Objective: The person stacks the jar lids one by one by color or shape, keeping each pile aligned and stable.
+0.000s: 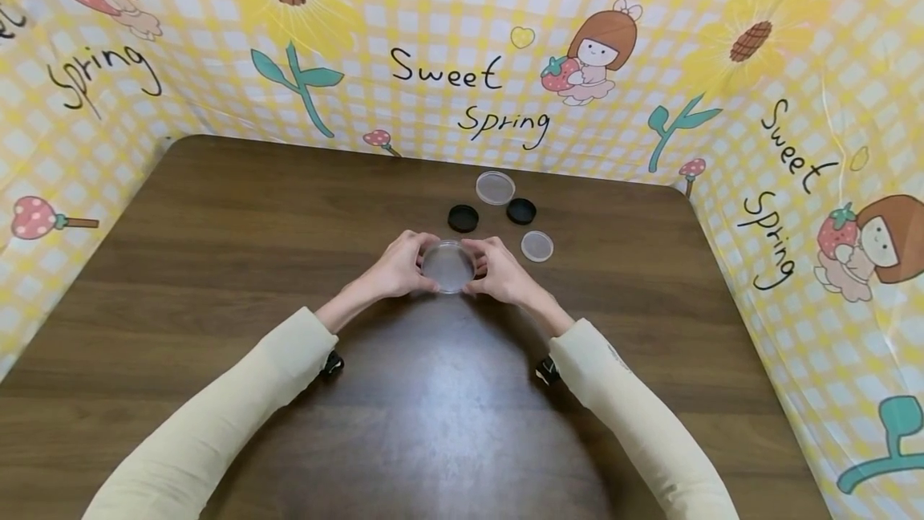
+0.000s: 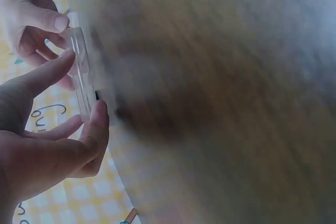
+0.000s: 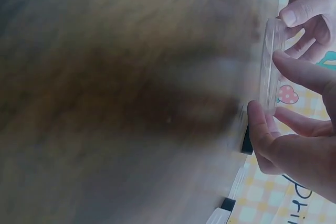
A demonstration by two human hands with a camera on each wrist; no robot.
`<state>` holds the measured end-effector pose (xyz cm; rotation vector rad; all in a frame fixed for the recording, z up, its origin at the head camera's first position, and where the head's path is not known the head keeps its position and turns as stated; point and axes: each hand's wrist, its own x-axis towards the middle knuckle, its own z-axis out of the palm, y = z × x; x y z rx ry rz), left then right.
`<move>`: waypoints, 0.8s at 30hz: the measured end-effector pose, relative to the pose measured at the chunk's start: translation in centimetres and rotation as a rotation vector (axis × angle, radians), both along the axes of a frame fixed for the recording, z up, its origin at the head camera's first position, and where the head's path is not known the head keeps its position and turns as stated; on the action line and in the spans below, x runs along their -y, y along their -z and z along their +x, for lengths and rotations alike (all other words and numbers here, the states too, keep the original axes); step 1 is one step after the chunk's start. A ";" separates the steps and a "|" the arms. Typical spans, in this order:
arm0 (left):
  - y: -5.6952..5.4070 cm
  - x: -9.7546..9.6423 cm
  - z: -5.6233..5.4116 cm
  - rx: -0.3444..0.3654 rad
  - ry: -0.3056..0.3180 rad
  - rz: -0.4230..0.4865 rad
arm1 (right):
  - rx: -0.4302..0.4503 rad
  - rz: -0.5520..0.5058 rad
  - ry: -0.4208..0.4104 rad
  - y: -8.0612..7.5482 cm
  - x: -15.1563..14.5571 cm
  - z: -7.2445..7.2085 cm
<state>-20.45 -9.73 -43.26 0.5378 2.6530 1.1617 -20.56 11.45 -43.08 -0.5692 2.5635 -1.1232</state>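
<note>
A clear round petri dish [image 1: 448, 267] is held level between both hands near the middle of the table. My left hand [image 1: 404, 266] grips its left rim, thumb toward me and fingers round the far side. On the opposite rim, my right hand [image 1: 500, 271] holds it in the same way. Seen from the side in the left wrist view, the dish [image 2: 82, 74] looks like two nested clear layers. It appears raised a little above the tabletop in the right wrist view, where fingertips [image 3: 255, 111] touch its edge.
Beyond the hands lie two black round lids or shallow cups, one left [image 1: 464, 218] and one right [image 1: 521, 211]. A larger clear disc [image 1: 495, 188] sits behind them, a smaller clear disc [image 1: 537, 246] to the right. Patterned cloth walls [image 1: 447, 14] border the brown table [image 1: 289, 199].
</note>
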 end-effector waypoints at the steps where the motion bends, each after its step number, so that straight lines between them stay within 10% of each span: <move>1: 0.0 -0.1 0.1 -0.004 0.002 -0.007 | 0.002 0.002 -0.006 0.0 -0.1 0.1; 24: 0.3 -0.9 1.2 -0.037 0.062 -0.064 | -0.021 0.036 -0.075 0.5 -1.3 1.1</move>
